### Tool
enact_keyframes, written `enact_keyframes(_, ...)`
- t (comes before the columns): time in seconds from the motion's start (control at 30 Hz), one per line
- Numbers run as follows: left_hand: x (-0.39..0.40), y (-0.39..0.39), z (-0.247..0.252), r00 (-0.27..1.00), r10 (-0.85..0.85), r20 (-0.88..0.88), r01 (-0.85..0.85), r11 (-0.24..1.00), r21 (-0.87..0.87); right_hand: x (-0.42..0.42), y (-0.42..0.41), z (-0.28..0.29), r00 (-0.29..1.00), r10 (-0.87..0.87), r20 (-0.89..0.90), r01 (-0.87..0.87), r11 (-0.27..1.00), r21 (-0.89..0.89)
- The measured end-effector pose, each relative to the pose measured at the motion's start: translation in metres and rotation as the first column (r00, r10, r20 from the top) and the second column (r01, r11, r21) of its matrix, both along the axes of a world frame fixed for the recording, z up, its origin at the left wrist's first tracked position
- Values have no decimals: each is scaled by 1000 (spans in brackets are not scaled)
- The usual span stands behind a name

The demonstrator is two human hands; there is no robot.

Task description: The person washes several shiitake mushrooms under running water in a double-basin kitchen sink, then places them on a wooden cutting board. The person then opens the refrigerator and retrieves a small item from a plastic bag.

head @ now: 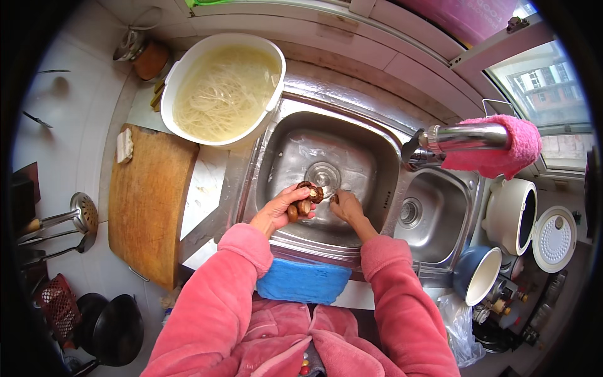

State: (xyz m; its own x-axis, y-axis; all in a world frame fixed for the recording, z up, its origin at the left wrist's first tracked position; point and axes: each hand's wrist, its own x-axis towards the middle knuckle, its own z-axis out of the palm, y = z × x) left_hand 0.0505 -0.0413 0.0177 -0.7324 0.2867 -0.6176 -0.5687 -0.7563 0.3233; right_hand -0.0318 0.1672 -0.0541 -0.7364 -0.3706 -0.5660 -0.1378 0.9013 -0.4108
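Note:
Several brown mushrooms with dark caps, looking like shiitake, rest in my left hand above the large steel sink basin. My right hand is low over the same basin, just right of the mushrooms and apart from them. Its fingers are bent around something small and brown, mostly hidden, perhaps another mushroom. Between and beyond the hands lies the round drain strainer. The metal around it looks wet.
Behind left stands a white tub of noodle-like strands in liquid. A wooden cutting board lies left. The faucet, draped with a pink cloth, stands behind a smaller basin. A blue cloth covers part of the front edge.

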Motion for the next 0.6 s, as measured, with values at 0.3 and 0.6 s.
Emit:
enact_keyframes(0.3,-2,1,-3,1000,7,7,-7,1000,-7,-5,14,-34,998,-30,51,35,995,-96)
enact_keyframes(0.6,-1,0,-5,1000,15,6,-15,1000,-7,1,7,-32,987,124,100,-116,990,-82)
